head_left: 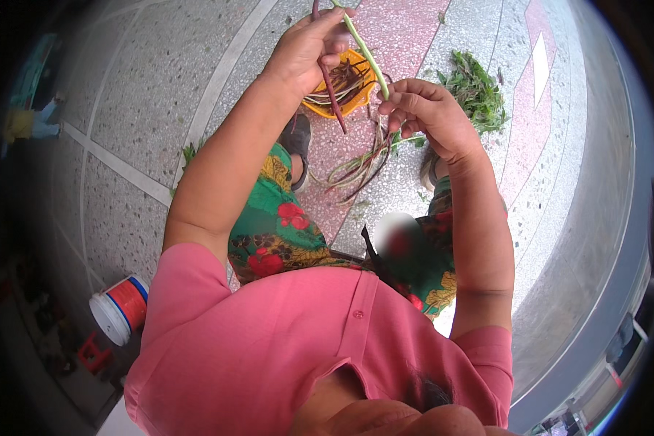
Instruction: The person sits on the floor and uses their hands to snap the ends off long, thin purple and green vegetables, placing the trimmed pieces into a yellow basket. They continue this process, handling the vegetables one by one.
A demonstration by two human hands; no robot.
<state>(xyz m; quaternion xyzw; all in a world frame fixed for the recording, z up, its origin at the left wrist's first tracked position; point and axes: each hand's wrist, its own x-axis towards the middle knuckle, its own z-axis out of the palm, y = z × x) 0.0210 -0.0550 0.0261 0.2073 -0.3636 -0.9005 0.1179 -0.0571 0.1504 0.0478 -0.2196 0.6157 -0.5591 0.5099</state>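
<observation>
A light-green stem (366, 50), long and thin, stretches between my two hands. My left hand (313, 52) is raised at the top, closed on the stem's upper part and on a dark red stem (332, 92) that hangs down from the fingers. Lower and to the right, my right hand (428, 111) pinches the green stem's lower end between thumb and fingers. Behind the hands, a yellow plastic basket (342, 113) on the floor holds many red and pale stems. A loose bundle of long stems (362, 163) lies on the floor between my feet.
A heap of green leaves (477, 95) lies on the terrazzo floor to the right of the basket. Small leaf scraps are scattered about. At the lower left are a white bucket (111, 321) with a red band and a red plastic stool (94, 353). A person (32, 124) is far off at left.
</observation>
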